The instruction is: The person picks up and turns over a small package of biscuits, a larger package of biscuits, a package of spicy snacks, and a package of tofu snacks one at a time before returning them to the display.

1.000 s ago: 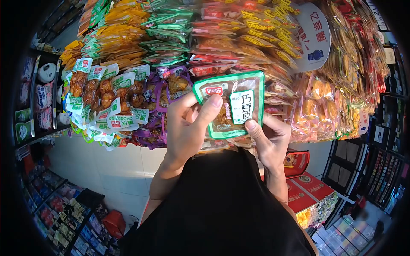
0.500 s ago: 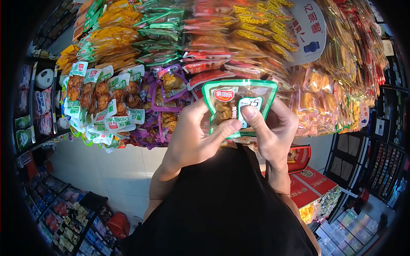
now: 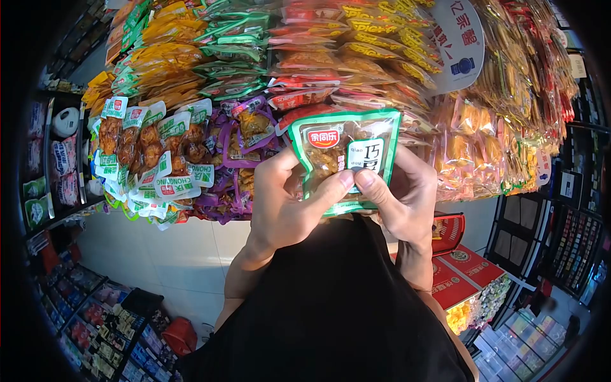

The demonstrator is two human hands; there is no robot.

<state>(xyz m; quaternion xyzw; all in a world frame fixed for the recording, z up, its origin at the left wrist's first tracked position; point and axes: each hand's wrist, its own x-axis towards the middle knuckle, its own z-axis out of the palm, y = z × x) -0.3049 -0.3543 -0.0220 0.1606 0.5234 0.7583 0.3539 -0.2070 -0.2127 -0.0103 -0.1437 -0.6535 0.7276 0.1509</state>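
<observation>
A: Right, head view, and it's a wall of hanging snack packs up top: yellow packs (image 3: 162, 60), green ones (image 3: 238, 48), red ones (image 3: 305, 95), and a cluster of white-and-green packs (image 3: 149, 143) with brown pieces inside, purple packs (image 3: 245, 137) beside them.

B: And the one in play?

A: A green-edged pouch (image 3: 347, 156) with a clear window (brownish chunks showing through, red logo in the upper corner, white label to the right), held up in front of the display, just above the black garment (image 3: 331, 305).

B: Hands?

A: Both on it. Left hand (image 3: 286, 200) curled around the pouch's left side, thumb pressed on its front face. Right hand (image 3: 404, 197) wrapped around the right edge, thumb on the front too, the two thumb tips touching near the pouch's lower middle. Firm pinch from each side.

B: Anything lower down?

A: Red boxes (image 3: 461, 274) to the right, below the hands, and small packets on a shelf (image 3: 95, 331) down at lower left.
</observation>
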